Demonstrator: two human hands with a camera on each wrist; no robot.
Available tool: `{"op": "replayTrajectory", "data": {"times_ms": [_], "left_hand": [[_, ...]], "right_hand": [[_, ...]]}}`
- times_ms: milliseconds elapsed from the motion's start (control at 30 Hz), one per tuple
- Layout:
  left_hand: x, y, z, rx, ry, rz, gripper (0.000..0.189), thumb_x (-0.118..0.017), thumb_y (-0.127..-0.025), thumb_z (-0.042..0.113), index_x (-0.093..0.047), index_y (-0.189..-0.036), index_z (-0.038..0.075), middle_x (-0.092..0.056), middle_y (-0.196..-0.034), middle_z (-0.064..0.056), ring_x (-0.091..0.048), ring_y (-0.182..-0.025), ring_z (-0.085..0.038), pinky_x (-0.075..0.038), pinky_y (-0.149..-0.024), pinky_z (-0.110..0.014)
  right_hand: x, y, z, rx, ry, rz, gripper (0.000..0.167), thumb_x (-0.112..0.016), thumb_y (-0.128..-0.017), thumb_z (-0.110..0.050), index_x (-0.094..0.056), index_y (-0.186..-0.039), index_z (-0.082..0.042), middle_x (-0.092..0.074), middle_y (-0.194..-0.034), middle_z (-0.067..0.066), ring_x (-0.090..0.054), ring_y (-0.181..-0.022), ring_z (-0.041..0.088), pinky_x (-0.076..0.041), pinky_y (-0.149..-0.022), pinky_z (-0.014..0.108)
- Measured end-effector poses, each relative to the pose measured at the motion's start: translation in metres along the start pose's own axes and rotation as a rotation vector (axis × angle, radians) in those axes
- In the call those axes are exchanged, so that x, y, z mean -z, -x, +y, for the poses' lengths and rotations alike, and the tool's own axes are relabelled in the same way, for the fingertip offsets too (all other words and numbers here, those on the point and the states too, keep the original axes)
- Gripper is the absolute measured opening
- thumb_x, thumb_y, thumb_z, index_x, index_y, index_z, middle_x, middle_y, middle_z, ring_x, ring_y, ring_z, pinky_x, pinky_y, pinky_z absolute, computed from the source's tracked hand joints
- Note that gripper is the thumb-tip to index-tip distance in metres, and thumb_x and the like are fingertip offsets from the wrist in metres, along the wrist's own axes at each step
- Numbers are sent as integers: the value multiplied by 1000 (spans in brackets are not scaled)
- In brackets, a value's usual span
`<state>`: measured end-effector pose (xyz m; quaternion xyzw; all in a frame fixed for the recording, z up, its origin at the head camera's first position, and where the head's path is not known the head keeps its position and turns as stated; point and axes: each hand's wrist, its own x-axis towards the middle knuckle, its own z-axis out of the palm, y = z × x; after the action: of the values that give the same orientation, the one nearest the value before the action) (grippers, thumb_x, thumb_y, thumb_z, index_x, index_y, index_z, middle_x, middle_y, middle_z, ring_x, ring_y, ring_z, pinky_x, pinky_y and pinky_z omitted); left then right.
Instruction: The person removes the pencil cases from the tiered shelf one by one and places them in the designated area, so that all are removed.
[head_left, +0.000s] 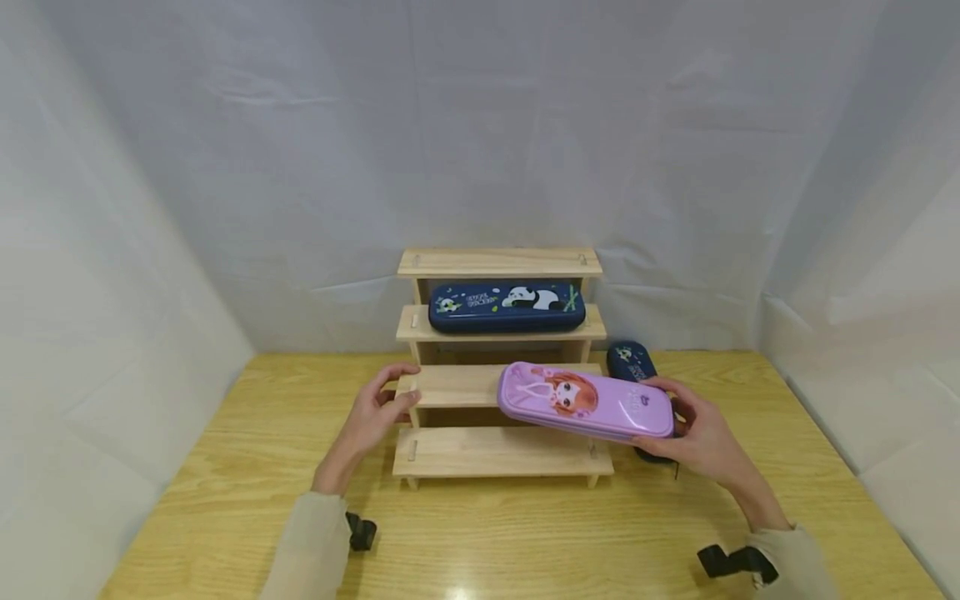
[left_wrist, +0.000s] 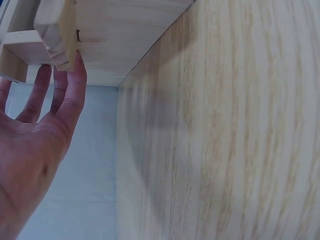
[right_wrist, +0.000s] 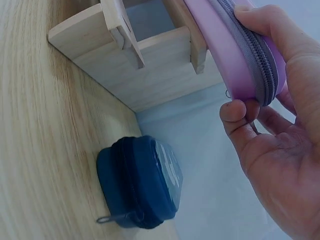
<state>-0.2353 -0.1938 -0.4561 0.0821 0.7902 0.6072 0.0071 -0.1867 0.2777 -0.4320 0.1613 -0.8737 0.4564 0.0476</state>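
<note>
Clearly, the right hand (head_left: 697, 435) grips the purple case (head_left: 615, 404) while the left hand (head_left: 375, 412) holds the wooden rack (head_left: 498, 454).

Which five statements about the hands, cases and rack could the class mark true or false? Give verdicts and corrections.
1. The right hand holds the purple case. True.
2. The left hand touches the wooden rack. True.
3. The rack has three shelves. False: it has four.
4. A case lies on the top shelf. False: a panda-print case lies one shelf lower.
5. Another dark blue case lies on the table, right of the rack. True.
</note>
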Motion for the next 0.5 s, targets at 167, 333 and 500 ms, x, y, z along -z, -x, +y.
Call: {"op": "replayTrajectory", "data": {"times_ms": [167, 333, 500], "left_hand": [[0, 0, -1, -1, -1, 2, 39, -63, -102, 18, -55, -139, 12, -45, -144, -17, -63, -93, -17, -61, -85, -55], [0, 0, -1, -1, 3, -3, 38, -63, -102, 19, -55, -139, 12, -44, -145, -17, -63, -93, -18, -61, -84, -54], [0, -2, -2, -6, 0, -7, 39, -64, -102, 20, -55, -139, 12, -45, -145, -18, -63, -92, -18, -62, -83, -50]], "right_hand": [[4, 5, 5, -22, -2, 5, 72, -87, -82, -15, -50, -144, -9, -52, -140, 16, -57, -106, 5, -53, -86, 17], [9, 9, 10, -9, -53, 37, 72, -86, -82, -9, -50, -144, -5, -51, -139, 6, -57, -108, 1, -54, -86, 15], [15, 14, 14, 9, -86, 60, 72, -85, -82, -4, -50, -144, -4, -50, -134, -14, -56, -108, 0, -55, -86, 14]]}}
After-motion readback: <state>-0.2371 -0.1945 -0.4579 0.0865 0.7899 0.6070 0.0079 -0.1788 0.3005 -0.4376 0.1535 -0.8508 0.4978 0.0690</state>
